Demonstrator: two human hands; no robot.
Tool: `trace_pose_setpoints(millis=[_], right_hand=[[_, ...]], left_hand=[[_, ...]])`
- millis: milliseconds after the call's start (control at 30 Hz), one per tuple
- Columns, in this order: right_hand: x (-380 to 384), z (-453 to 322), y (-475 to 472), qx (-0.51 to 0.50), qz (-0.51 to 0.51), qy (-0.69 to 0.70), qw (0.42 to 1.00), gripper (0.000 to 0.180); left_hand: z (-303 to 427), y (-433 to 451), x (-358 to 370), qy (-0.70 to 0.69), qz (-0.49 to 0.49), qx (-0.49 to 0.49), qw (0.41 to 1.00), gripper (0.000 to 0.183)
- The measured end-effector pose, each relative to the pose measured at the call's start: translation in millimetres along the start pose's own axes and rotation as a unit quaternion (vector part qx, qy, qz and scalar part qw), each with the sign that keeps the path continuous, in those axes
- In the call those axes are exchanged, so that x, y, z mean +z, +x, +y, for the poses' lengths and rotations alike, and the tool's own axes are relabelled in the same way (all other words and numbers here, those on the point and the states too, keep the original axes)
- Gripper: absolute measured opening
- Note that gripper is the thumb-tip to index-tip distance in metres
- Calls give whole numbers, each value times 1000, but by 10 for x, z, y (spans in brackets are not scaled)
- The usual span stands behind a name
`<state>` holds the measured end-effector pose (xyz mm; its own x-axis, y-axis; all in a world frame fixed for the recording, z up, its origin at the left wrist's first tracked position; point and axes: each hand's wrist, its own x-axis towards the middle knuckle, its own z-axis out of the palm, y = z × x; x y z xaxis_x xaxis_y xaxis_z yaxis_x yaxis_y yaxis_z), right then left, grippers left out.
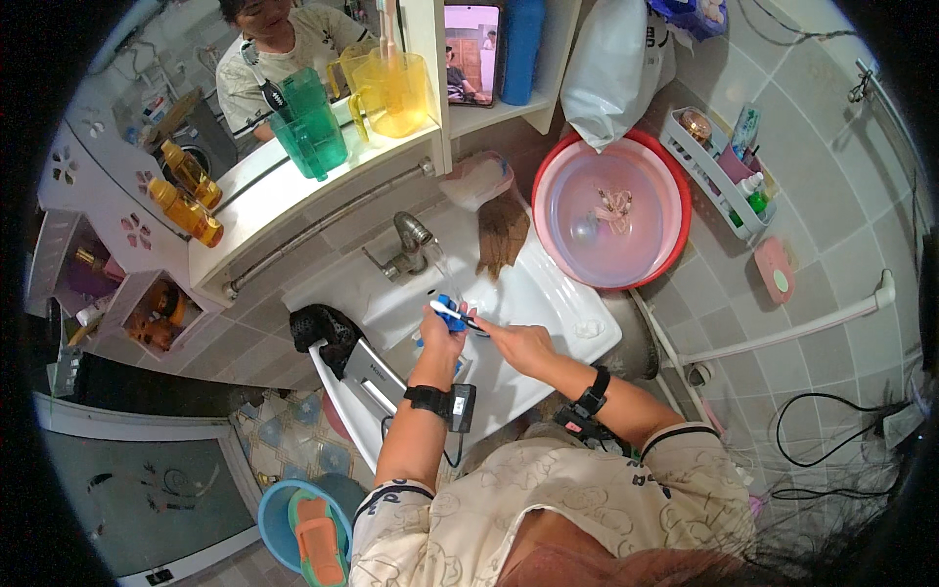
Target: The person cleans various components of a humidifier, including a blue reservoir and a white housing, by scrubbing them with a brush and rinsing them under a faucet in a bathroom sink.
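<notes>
Over the white sink (pixel 565 312), my left hand (pixel 440 334) grips a small blue object (pixel 449 317), mostly covered by my fingers, so its kind is unclear. A toothbrush (pixel 460 315) with a white head and dark handle is held in my right hand (pixel 522 345), and its head lies across the blue object. Water (pixel 442 270) runs from the metal faucet (pixel 403 248) just above my hands. Below my left hand, blue and white parts in the basin are partly hidden. A silver Haier panel (pixel 373 373) leans at the sink's left side.
Black mesh cloth (pixel 330 334) drapes over the left rim. A brown glove-like item (pixel 503 231) lies behind the basin. Red and pink basins (pixel 541 220) stand at the right. The shelf above holds a green cup (pixel 312 143), a yellow cup (pixel 400 106) and a phone (pixel 472 55).
</notes>
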<state>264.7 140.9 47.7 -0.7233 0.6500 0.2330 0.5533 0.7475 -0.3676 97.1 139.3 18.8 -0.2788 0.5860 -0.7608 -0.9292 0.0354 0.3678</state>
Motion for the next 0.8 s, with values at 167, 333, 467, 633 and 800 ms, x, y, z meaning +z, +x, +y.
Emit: trace_pose_setpoints(millis=[167, 333, 467, 633, 800], right_hand=[[-214, 246, 29, -15, -52, -91, 994, 40], [-307, 484, 117, -80, -70, -44, 993, 40], [-530, 762, 207, -84, -139, -79, 984, 37], [-540, 735, 197, -100, -75, -17, 992, 42], [-405, 583, 330, -115, -95, -42, 988, 31]], left_hand=[[21, 27, -101, 78, -34, -32, 996, 47], [239, -103, -90, 160, -33, -119, 979, 59], [434, -28, -246, 269, -80, -132, 951, 61], [484, -53, -251, 291, -63, -118, 947, 65], [477, -91, -274, 316, -74, -133, 936, 69]])
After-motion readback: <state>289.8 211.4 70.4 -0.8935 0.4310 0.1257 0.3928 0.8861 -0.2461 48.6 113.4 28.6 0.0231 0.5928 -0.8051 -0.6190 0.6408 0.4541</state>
